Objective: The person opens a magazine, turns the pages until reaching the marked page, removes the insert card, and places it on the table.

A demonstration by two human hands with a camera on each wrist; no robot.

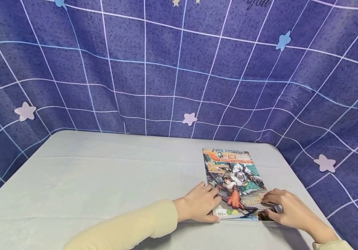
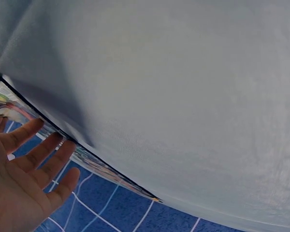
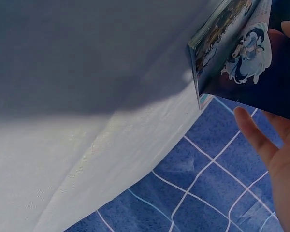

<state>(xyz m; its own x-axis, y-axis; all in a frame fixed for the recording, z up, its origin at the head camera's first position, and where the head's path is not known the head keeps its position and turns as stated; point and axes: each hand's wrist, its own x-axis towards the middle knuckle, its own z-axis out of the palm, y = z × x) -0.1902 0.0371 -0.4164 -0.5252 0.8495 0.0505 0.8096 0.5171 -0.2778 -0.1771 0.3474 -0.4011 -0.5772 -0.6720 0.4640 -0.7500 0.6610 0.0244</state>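
A magazine [image 1: 235, 173] with a colourful illustrated cover lies toward the right of the table, its title at the far end. My left hand [image 1: 200, 202] rests at its lower left edge, fingers extended onto the cover; the left wrist view shows these fingers [image 2: 50, 154] straight and spread along the magazine's edge. At the lower right corner, my right hand [image 1: 286, 209] pinches the cover between thumb and fingers, and that corner is lifted. Beneath it, part of a printed inside page [image 1: 264, 215] shows. The right wrist view has the raised dark leaf [image 3: 275, 87] standing away from the pages.
A pale grey cloth covers the table [image 1: 103, 180]. Behind and at both sides hangs a blue curtain [image 1: 160, 80] with a white grid and star shapes. The magazine lies close to the table's right edge.
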